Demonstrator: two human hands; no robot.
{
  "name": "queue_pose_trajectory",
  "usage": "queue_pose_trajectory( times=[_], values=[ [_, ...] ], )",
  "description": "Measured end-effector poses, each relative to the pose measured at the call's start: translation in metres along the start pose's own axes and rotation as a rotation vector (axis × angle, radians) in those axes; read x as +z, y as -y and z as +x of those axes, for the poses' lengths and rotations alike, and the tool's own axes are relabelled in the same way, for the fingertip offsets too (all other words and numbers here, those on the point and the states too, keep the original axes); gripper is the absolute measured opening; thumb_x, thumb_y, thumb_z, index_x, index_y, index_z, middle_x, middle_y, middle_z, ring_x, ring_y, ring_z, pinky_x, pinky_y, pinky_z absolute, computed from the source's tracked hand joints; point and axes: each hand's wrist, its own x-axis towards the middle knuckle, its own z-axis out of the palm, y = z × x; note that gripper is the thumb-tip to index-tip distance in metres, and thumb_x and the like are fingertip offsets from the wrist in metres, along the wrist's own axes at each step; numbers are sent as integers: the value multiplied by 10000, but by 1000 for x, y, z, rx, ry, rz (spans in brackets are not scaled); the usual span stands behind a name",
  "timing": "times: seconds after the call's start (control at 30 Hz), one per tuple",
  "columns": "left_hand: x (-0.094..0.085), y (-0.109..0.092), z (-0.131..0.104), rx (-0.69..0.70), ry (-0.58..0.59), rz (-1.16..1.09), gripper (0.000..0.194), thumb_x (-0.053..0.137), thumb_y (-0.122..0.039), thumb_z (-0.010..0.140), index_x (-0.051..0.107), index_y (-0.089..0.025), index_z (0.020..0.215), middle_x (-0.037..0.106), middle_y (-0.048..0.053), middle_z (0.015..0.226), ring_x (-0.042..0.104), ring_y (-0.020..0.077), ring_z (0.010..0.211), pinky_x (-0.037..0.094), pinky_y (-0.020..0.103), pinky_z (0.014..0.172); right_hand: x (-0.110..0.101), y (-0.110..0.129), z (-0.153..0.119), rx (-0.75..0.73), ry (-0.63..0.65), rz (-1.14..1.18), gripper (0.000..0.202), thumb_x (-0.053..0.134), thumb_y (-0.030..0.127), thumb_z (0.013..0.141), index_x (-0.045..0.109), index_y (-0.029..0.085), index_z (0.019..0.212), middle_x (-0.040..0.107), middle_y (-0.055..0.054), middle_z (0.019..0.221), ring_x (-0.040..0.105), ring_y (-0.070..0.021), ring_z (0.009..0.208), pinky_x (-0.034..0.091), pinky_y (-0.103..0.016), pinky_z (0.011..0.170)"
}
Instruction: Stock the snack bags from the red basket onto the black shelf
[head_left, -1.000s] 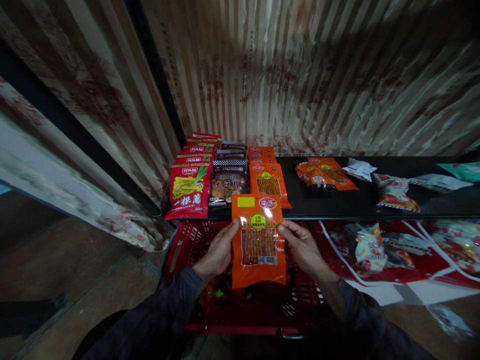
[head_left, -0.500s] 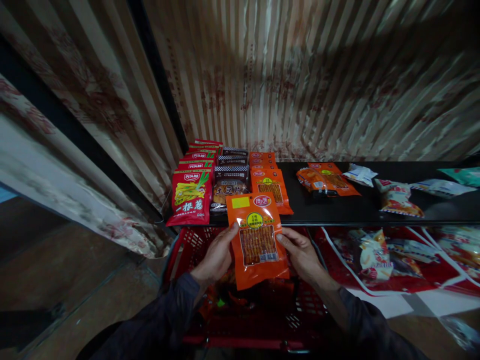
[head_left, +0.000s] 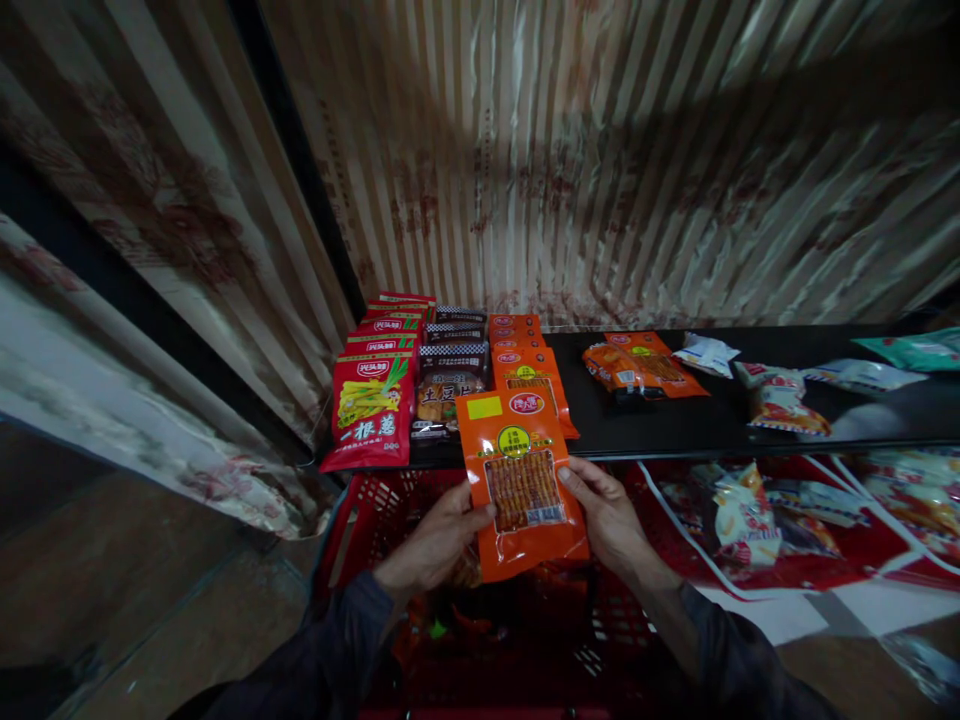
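The flat orange plastic snack packet (head_left: pixel 521 485) is gripped at its two side edges. By the left hand (head_left: pixel 439 537), the packet's lower left edge is pinched, with the thumb laid over the front and the fingers (head_left: pixel 457 500) tucked partly behind it. By the right hand (head_left: pixel 611 510), the opposite edge is held, the thumb pressed on the front; the fingers of both hands are closed to about the packet's thickness.

The packet is shown front up, with a yellow rectangle, a red oval logo, a round yellow label and a clear window through which brown sticks are seen. It is tilted slightly, its middle held between the two hands and its top extended beyond the fingertips.

The packet is held above the red perforated plastic basket (head_left: pixel 367 510). Just beyond, on the black shelf (head_left: pixel 675 425), red glossy packets (head_left: pixel 369 410), dark checker-topped packets (head_left: pixel 450 375) and matching orange packets (head_left: pixel 529 370) are lined up in rows.
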Motion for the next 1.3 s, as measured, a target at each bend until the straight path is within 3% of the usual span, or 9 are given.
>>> queue_pose_trajectory(
  times=[0.47,0.67,0.83,1.03,1.3],
  values=[
    [-7,-12,4,130,-168,-19,535,832,-301,687,674,-195,1186,707,92,1206,619,285,1174,457,420,1032,-3,4,-7,77,313,-140,353,803,429,728,743,258,1030,769,-31,991,714,-228,904,543,-380,864],
    [-8,-15,4,153,-217,-46,499,835,-282,675,686,-188,1142,709,88,1198,643,267,1129,466,398,1020,-5,0,-4,76,435,-91,464,775,358,773,659,300,1219,767,-26,1048,714,-224,968,546,-383,895],
    [-7,-17,2,145,-201,-47,521,834,-251,669,674,-181,1160,717,93,1172,649,285,1110,461,424,1019,-4,0,-5,69,419,-73,509,774,355,779,629,316,1264,772,-11,1050,718,-215,967,539,-379,921],
    [-5,-18,-2,88,-95,-41,618,812,-139,650,621,-191,1235,672,96,1267,566,305,1247,396,431,1094,-1,1,-6,56,368,-83,575,788,401,755,610,318,1295,777,-9,1023,725,-229,938,561,-381,871],
    [-4,-15,-1,80,1,-83,805,800,-119,631,516,-250,1372,634,83,1322,556,293,1262,399,431,1096,-2,-4,-5,25,355,-83,472,752,419,795,652,292,1237,756,-45,1106,711,-231,971,548,-392,880]
  ],
)
